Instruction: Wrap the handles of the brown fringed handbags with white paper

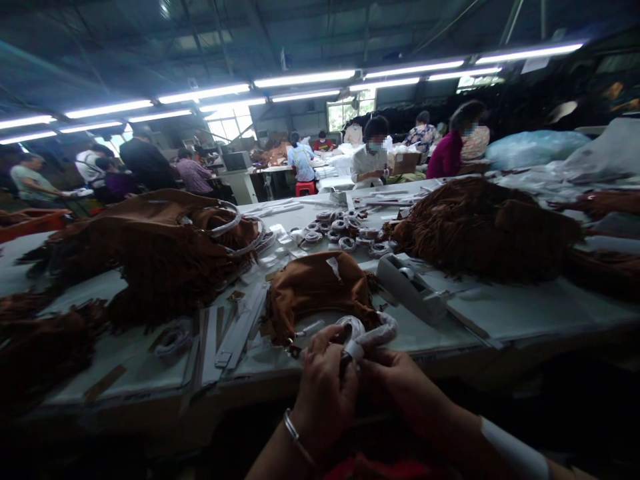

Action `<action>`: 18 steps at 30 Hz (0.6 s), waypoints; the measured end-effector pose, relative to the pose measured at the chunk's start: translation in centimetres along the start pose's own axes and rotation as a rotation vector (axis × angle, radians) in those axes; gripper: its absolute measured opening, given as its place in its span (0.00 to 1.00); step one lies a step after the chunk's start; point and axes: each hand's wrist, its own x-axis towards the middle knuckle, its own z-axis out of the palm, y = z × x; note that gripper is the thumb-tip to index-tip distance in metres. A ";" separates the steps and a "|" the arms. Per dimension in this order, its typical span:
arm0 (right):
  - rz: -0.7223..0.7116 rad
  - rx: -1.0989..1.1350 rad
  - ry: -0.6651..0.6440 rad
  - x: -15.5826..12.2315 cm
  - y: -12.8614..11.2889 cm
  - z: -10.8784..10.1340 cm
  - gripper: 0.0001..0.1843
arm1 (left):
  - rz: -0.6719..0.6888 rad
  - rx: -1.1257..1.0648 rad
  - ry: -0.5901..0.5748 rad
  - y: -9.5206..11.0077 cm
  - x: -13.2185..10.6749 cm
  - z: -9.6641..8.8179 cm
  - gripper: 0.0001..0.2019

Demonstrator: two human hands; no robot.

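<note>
A brown suede bag [317, 287] lies at the near edge of the white worktable [525, 310]. Its handle [370, 333], wrapped in white paper or tape, curves toward me. My left hand [325, 393], with a bangle on the wrist, is closed around the wrapped handle from the left. My right hand [395, 380] pinches the same handle from the right, fingers pressed together at the wrap. Both hands meet just below the bag, over the table's front edge.
Heaps of brown fringed bags [155, 247] lie left and right [480, 227]. A grey tape dispenser [410, 287] sits right of the bag, tape rolls [345, 230] behind it, white strips [235, 333] to the left. Other people work at tables farther back.
</note>
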 end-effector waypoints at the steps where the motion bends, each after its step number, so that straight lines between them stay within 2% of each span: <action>1: -0.010 0.040 -0.010 0.0 -0.1 0.3 0.23 | -0.042 -0.078 -0.016 0.1 0.2 -0.3 0.08; 3: -0.043 0.078 -0.012 0.2 -0.2 0.9 0.23 | -0.117 -0.222 -0.050 0.2 0.8 -1.1 0.09; 6: -0.156 0.012 0.006 0.9 -0.4 1.4 0.21 | -0.183 -0.376 -0.122 0.1 1.5 -2.3 0.13; 11: -0.261 -0.026 -0.067 2.8 -0.3 1.9 0.20 | -0.250 -0.489 -0.192 -1.2 1.9 -2.9 0.17; 14: -0.262 -0.024 -0.109 3.5 -0.3 2.1 0.18 | -0.240 -0.515 -0.185 -1.9 1.7 -2.7 0.16; 18: -0.298 -0.114 -0.112 3.8 -0.6 2.2 0.19 | -0.181 -0.470 -0.163 -1.7 1.7 -2.8 0.12</action>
